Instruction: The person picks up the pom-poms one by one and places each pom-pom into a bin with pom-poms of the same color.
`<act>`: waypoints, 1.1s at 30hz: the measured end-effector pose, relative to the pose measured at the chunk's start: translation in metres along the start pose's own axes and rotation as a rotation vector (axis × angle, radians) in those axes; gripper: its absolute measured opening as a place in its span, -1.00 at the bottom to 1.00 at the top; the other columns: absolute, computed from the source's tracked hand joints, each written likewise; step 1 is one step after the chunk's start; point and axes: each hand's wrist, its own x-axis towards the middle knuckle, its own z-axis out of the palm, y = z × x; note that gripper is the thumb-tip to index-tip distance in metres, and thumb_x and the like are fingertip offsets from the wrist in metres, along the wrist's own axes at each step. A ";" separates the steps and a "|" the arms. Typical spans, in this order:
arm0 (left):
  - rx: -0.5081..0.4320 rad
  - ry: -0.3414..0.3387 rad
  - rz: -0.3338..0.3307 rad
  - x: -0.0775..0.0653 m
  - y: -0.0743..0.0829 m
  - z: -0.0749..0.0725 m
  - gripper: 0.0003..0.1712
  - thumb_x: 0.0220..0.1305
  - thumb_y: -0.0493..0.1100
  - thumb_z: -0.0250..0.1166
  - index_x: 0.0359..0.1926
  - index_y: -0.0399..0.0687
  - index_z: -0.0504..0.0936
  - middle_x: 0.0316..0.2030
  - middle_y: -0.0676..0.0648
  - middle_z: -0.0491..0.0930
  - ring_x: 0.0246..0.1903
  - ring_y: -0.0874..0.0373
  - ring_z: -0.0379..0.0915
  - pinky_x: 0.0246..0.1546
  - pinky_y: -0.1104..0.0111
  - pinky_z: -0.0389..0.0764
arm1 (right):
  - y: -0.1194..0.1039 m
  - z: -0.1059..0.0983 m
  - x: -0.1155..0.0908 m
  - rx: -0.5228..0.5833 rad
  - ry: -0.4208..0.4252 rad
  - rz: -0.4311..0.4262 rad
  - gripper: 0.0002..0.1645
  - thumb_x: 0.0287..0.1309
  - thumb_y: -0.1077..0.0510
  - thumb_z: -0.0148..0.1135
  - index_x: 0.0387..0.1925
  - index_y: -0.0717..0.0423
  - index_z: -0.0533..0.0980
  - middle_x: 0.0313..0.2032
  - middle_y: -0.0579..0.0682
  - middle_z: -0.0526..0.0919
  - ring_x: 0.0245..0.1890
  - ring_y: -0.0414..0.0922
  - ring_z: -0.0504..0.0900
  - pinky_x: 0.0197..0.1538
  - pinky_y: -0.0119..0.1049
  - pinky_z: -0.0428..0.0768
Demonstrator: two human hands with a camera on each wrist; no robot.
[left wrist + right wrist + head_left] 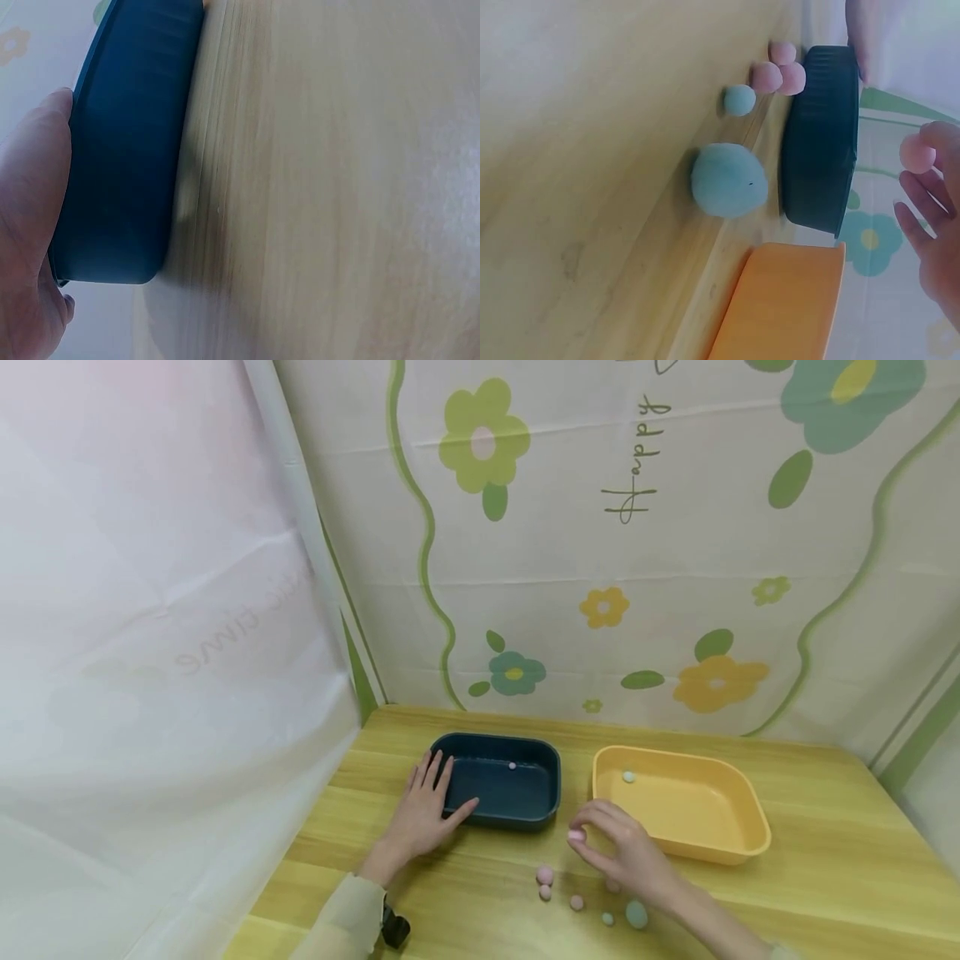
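Observation:
With spread, straight fingers, my left hand [423,817] rests on the left rim of a dark blue tray [498,819]. One small pink ball [512,766] lies inside that tray. My right hand [630,853] pinches another pink ball [917,154] between thumb and fingers, above the table at the near left corner of a yellow tray [720,850]. A pale green ball [628,777] sits in the yellow tray. Below the right hand, several loose pink balls [544,875] lie on the table; one is partly hidden by the hand.
A large pale green ball [729,181] and a smaller green ball [739,100] also lie on the wooden table [465,902]. Behind the trays hangs a flowered cloth [540,552], and a white curtain [165,693] borders the left side.

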 end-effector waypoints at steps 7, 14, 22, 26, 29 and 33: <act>-0.005 -0.013 0.003 -0.001 0.001 -0.001 0.15 0.56 0.49 0.11 0.78 -0.17 0.02 0.78 -0.31 -0.06 0.80 -0.27 -0.26 0.77 -0.21 -0.03 | 0.002 0.004 0.009 -0.041 0.004 0.003 -0.59 0.00 0.43 0.65 -0.16 0.01 0.71 -0.15 -0.13 0.75 -0.14 -0.24 0.69 0.16 -0.64 0.60; -0.018 -0.008 -0.001 -0.001 0.001 0.001 0.15 0.57 0.48 0.12 0.78 -0.19 0.03 0.78 -0.32 -0.06 0.80 -0.29 -0.26 0.77 -0.20 -0.03 | 0.011 0.011 0.022 -0.098 0.033 -0.032 -0.69 0.09 0.39 0.62 -0.18 0.06 0.71 -0.16 -0.13 0.75 -0.18 -0.21 0.68 0.15 -0.64 0.57; -0.020 -0.009 -0.009 -0.002 0.001 -0.001 0.18 0.57 0.48 0.11 0.76 -0.28 0.03 0.78 -0.35 -0.11 0.80 -0.29 -0.27 0.78 -0.17 0.00 | 0.022 0.025 0.038 -0.120 0.043 -0.050 -0.70 0.09 0.37 0.63 -0.17 0.08 0.72 -0.18 -0.10 0.74 -0.20 -0.16 0.69 0.08 -0.57 0.58; -0.023 -0.012 -0.014 -0.003 0.001 -0.002 0.18 0.57 0.48 0.11 0.76 -0.28 0.01 0.78 -0.33 -0.13 0.80 -0.27 -0.29 0.78 -0.16 0.00 | 0.027 0.035 0.045 -0.141 0.035 -0.055 -0.66 0.01 0.39 0.68 -0.23 0.10 0.70 -0.23 -0.08 0.71 -0.26 -0.15 0.64 -0.04 -0.49 0.60; -0.023 -0.002 -0.014 -0.003 0.001 -0.001 0.17 0.57 0.48 0.12 0.76 -0.29 0.03 0.78 -0.33 -0.11 0.80 -0.28 -0.27 0.77 -0.16 0.03 | 0.031 0.042 0.048 -0.167 0.034 -0.040 -0.69 0.03 0.36 0.69 -0.26 0.09 0.69 -0.24 -0.07 0.70 -0.26 -0.11 0.65 -0.10 -0.38 0.67; -0.009 -0.002 -0.003 -0.002 0.001 -0.001 0.17 0.58 0.48 0.10 0.76 -0.29 0.04 0.78 -0.34 -0.10 0.80 -0.28 -0.27 0.77 -0.15 0.03 | 0.037 0.049 0.051 -0.183 0.035 -0.020 -0.71 0.05 0.35 0.68 -0.25 0.11 0.70 -0.24 -0.05 0.70 -0.25 -0.11 0.64 -0.13 -0.23 0.73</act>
